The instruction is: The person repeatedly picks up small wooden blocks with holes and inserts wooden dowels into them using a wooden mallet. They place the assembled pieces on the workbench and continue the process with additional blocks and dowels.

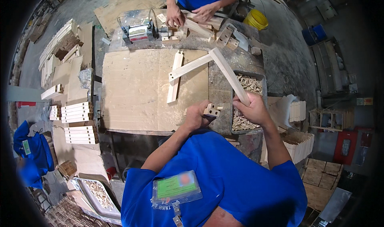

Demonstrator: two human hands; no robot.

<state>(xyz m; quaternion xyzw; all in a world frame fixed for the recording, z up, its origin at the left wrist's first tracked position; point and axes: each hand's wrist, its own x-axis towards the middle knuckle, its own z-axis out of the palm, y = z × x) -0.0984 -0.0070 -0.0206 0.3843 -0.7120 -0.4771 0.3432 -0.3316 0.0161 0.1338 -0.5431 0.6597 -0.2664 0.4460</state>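
Note:
My right hand (255, 110) is closed round the near end of a pale wooden bar (229, 73). This bar slants up and left to meet a second wooden bar (192, 67) at an angle. The second bar's other end lies over a shorter wooden bar (174, 83) on the cardboard sheet (132, 87), which has dowels at its far end. In my left hand (195, 116), near the table's front edge, is a wooden piece (211, 110) with round holes in its end. A dowel seems to stick out from it; its rest is hidden by the fingers.
A tray (264, 103) of wooden dowels sits beside my right hand. Across the table, a co-worker's hands (175, 16) handle wooden parts near a clamp-like device (138, 32). Stacked drilled bars (81, 135) stand at left, a second dowel tray (82, 184) lower left, a yellow bucket (256, 20) far right.

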